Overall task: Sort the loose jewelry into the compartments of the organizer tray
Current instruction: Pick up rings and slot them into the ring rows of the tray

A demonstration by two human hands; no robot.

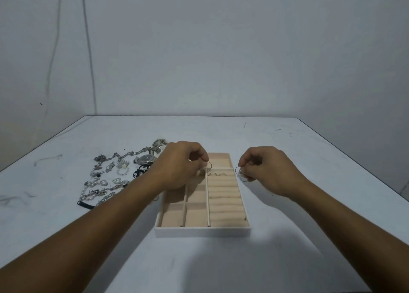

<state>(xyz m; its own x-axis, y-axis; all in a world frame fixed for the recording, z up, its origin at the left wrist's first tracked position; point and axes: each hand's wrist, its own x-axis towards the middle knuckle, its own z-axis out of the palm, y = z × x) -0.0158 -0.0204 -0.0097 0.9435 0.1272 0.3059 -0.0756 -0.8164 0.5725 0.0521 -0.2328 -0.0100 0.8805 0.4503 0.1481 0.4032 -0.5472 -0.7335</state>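
A beige organizer tray [202, 230] with a white rim lies in the middle of the table. Two rings [217, 174] stand in the top slot of its padded ring rolls on the right side. My left hand [179, 164] hovers over the tray's upper left part and pinches a thin silver ring [209, 165] above the divider. My right hand [264, 168] is just right of the tray and pinches another silver ring [240, 172] over the table. A pile of loose jewelry [115, 177] lies left of the tray: chains, a watch [145, 159], rings and earrings.
The white table [287, 142] runs back to a grey wall. Thin cables [87, 49] hang down the wall at the left. The tray's small left compartments [194, 215] hold nothing that I can see.
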